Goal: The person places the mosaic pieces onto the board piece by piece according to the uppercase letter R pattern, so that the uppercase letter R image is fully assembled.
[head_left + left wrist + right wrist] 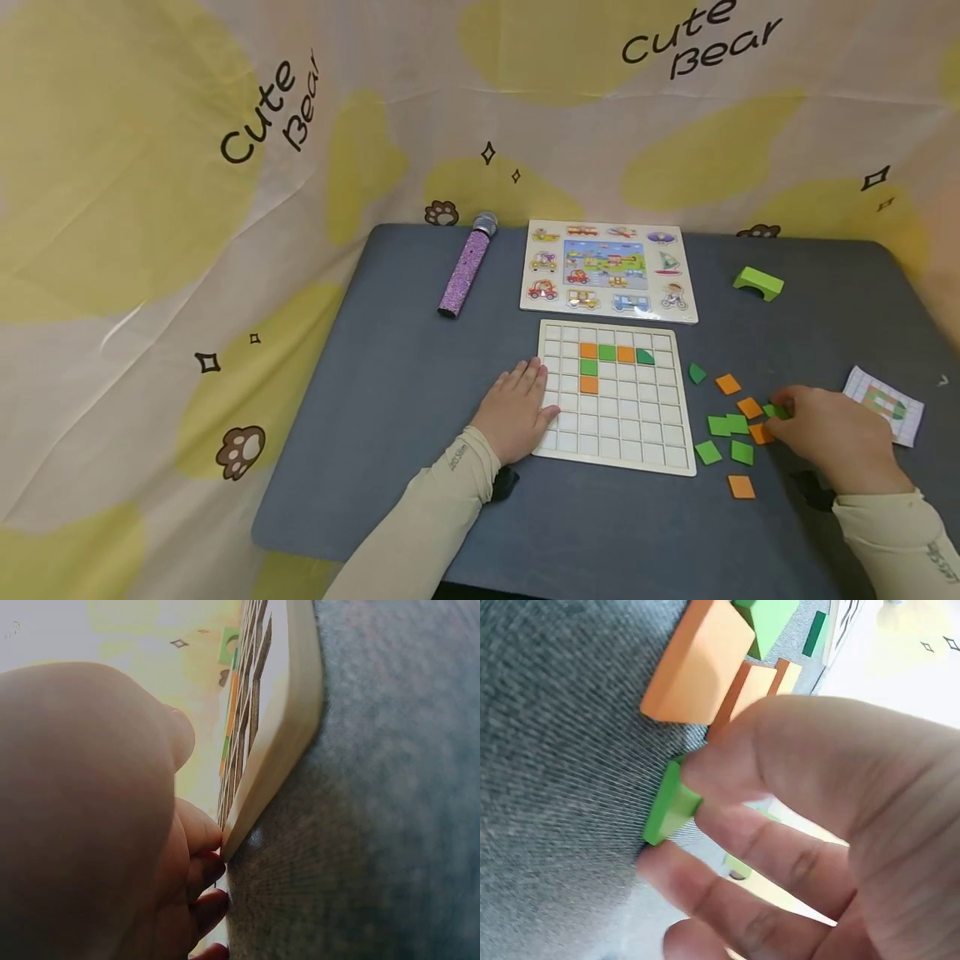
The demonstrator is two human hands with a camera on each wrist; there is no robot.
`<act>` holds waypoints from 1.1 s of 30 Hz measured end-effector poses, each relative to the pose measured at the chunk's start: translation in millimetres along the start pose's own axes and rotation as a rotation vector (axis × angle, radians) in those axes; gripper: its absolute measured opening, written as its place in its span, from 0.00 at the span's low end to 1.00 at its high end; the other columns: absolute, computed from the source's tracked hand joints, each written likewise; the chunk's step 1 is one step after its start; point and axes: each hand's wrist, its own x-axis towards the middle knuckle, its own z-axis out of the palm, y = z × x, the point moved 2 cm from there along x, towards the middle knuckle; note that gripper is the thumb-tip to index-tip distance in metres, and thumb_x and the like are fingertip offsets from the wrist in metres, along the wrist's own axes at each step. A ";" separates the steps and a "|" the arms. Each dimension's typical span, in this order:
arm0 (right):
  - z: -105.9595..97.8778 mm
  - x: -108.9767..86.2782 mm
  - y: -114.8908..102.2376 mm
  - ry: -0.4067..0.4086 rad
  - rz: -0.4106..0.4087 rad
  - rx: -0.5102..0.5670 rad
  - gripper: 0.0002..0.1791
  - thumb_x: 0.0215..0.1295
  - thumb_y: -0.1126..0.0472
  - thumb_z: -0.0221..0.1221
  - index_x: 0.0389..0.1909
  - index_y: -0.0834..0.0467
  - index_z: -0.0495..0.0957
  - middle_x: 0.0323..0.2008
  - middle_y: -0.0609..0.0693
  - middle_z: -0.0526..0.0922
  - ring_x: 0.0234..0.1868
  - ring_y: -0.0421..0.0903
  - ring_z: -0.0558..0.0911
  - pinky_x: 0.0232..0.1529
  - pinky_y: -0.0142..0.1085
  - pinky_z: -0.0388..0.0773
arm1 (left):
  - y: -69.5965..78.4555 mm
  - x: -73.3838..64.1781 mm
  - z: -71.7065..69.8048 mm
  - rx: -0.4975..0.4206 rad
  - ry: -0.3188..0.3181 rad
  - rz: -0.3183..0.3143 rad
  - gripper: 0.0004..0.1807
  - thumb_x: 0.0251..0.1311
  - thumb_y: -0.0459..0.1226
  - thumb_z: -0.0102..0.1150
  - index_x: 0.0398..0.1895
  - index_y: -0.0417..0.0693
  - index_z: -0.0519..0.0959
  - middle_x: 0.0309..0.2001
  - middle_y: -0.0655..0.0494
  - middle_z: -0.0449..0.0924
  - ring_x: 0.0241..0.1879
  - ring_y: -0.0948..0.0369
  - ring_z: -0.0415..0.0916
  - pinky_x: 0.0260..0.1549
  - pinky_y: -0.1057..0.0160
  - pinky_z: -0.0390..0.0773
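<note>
The white grid board (622,433) lies on the grey table. Orange and green squares (588,367) and a rounded dark green piece (645,357) fill some of its cells. My left hand (513,412) rests along the board's left edge, fingers extended and thumb on the rim. To the right of the board, my right hand (836,433) pinches a green square tile (673,804) between thumb and fingers, low over the table. Several loose orange tiles (741,487) and green tiles (742,452) are scattered beside that hand, along with another dark green rounded piece (697,372).
A pattern card (903,425) sits partly behind the right hand. Farther back are a picture puzzle board (536,300), a purple glittery microphone (465,271) and a green arch block (761,282). A patterned cloth (420,50) hangs behind the table.
</note>
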 end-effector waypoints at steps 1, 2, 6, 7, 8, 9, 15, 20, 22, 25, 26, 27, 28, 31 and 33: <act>-0.2 0.1 -0.4 -0.009 0.010 0.000 0.25 0.60 0.55 0.72 0.50 0.70 0.83 0.37 0.66 0.86 0.27 0.54 0.80 0.20 0.48 0.75 | -0.1 0.1 0.7 0.001 -0.003 -0.003 0.37 0.86 0.56 0.36 0.85 0.40 0.58 0.84 0.47 0.54 0.83 0.50 0.49 0.80 0.51 0.53; -0.3 0.1 -0.8 -0.013 0.017 -0.001 0.25 0.60 0.55 0.72 0.50 0.70 0.83 0.38 0.67 0.86 0.27 0.54 0.80 0.20 0.48 0.75 | -0.1 0.2 0.9 0.003 -0.008 -0.006 0.38 0.86 0.56 0.35 0.85 0.40 0.58 0.84 0.47 0.53 0.83 0.51 0.49 0.80 0.51 0.53; 0.5 -0.4 -1.1 0.011 0.032 -0.005 0.24 0.60 0.56 0.72 0.50 0.70 0.83 0.39 0.69 0.86 0.27 0.56 0.81 0.20 0.50 0.75 | 0.8 0.6 0.5 0.005 -0.013 -0.010 0.38 0.86 0.56 0.35 0.85 0.41 0.57 0.85 0.48 0.52 0.83 0.51 0.48 0.80 0.52 0.52; 0.9 -0.5 -1.7 0.030 0.030 -0.007 0.24 0.59 0.57 0.72 0.50 0.70 0.83 0.38 0.70 0.85 0.27 0.57 0.81 0.19 0.50 0.75 | 1.0 0.9 0.3 0.008 -0.014 -0.009 0.38 0.86 0.56 0.34 0.85 0.41 0.57 0.85 0.48 0.52 0.84 0.51 0.48 0.80 0.52 0.52; 0.4 -0.9 -4.2 0.044 0.021 -0.009 0.24 0.60 0.57 0.73 0.49 0.71 0.83 0.38 0.70 0.85 0.27 0.57 0.81 0.19 0.49 0.75 | 1.6 1.0 -0.1 0.010 -0.013 -0.007 0.38 0.86 0.56 0.34 0.85 0.41 0.57 0.85 0.48 0.52 0.83 0.51 0.48 0.80 0.52 0.52; -0.9 -1.9 -8.3 0.053 0.010 -0.007 0.23 0.61 0.57 0.73 0.50 0.70 0.83 0.39 0.71 0.85 0.27 0.57 0.81 0.18 0.49 0.75 | 2.1 1.0 -0.5 0.010 -0.009 -0.004 0.37 0.86 0.56 0.35 0.85 0.40 0.58 0.84 0.47 0.53 0.83 0.51 0.49 0.80 0.51 0.53; -4.1 -7.7 -69.3 0.169 -0.270 0.030 0.18 0.63 0.59 0.76 0.51 0.63 0.88 0.38 0.63 0.89 0.24 0.46 0.78 0.15 0.40 0.68 | 2.6 1.0 -1.5 0.005 -0.001 0.000 0.37 0.86 0.55 0.36 0.84 0.39 0.58 0.84 0.46 0.54 0.83 0.50 0.50 0.80 0.50 0.54; 8.4 2.2 -129.9 0.220 -0.515 0.010 0.14 0.58 0.61 0.79 0.45 0.56 0.92 0.38 0.54 0.91 0.29 0.46 0.81 0.18 0.37 0.68 | 0.3 1.3 -0.9 0.011 0.008 -0.010 0.37 0.86 0.55 0.36 0.84 0.40 0.59 0.84 0.47 0.55 0.83 0.50 0.51 0.79 0.51 0.55; 15.6 8.1 -146.3 0.198 -0.577 0.008 0.12 0.58 0.61 0.79 0.44 0.55 0.93 0.38 0.50 0.91 0.33 0.49 0.83 0.21 0.38 0.72 | -0.4 1.7 0.1 0.013 0.003 -0.010 0.37 0.86 0.55 0.36 0.85 0.40 0.59 0.84 0.47 0.54 0.83 0.51 0.50 0.80 0.51 0.54; 26.2 15.3 -159.6 0.181 -0.646 0.004 0.10 0.59 0.62 0.78 0.42 0.53 0.93 0.38 0.45 0.91 0.39 0.51 0.85 0.26 0.40 0.78 | 0.1 2.0 0.8 0.007 0.005 -0.005 0.37 0.86 0.56 0.36 0.84 0.40 0.59 0.84 0.47 0.54 0.83 0.51 0.50 0.80 0.51 0.54; 29.0 17.1 -161.9 0.180 -0.663 0.002 0.10 0.59 0.62 0.78 0.42 0.53 0.93 0.38 0.44 0.91 0.39 0.51 0.85 0.28 0.41 0.79 | 0.2 2.2 1.1 0.007 0.002 -0.005 0.38 0.85 0.56 0.36 0.85 0.40 0.59 0.84 0.47 0.54 0.83 0.51 0.50 0.80 0.51 0.54; 31.5 18.8 -163.5 0.187 -0.678 -0.001 0.10 0.59 0.63 0.78 0.42 0.53 0.93 0.38 0.43 0.91 0.39 0.50 0.85 0.29 0.42 0.81 | 0.4 2.4 1.5 0.009 -0.001 -0.004 0.38 0.85 0.56 0.36 0.85 0.40 0.58 0.84 0.47 0.53 0.83 0.51 0.50 0.80 0.51 0.54; 33.6 20.2 -164.3 0.196 -0.692 -0.003 0.09 0.59 0.63 0.78 0.41 0.53 0.93 0.38 0.43 0.91 0.40 0.50 0.85 0.31 0.43 0.82 | 0.4 2.8 2.2 0.011 0.001 -0.003 0.38 0.86 0.56 0.36 0.85 0.40 0.58 0.84 0.47 0.54 0.83 0.51 0.50 0.80 0.51 0.54; 37.5 23.8 -166.1 0.222 -0.731 -0.019 0.10 0.58 0.64 0.78 0.41 0.53 0.93 0.40 0.44 0.91 0.40 0.51 0.84 0.33 0.45 0.83 | 0.1 2.9 2.2 0.022 -0.007 -0.009 0.38 0.86 0.57 0.35 0.85 0.41 0.57 0.85 0.47 0.53 0.83 0.51 0.49 0.80 0.50 0.53; 38.9 26.0 -168.1 0.239 -0.751 -0.020 0.10 0.58 0.65 0.78 0.41 0.53 0.93 0.41 0.46 0.91 0.41 0.52 0.85 0.34 0.47 0.84 | -1.3 3.0 2.7 0.030 -0.016 -0.013 0.38 0.86 0.57 0.34 0.85 0.41 0.57 0.85 0.47 0.52 0.84 0.51 0.48 0.80 0.51 0.53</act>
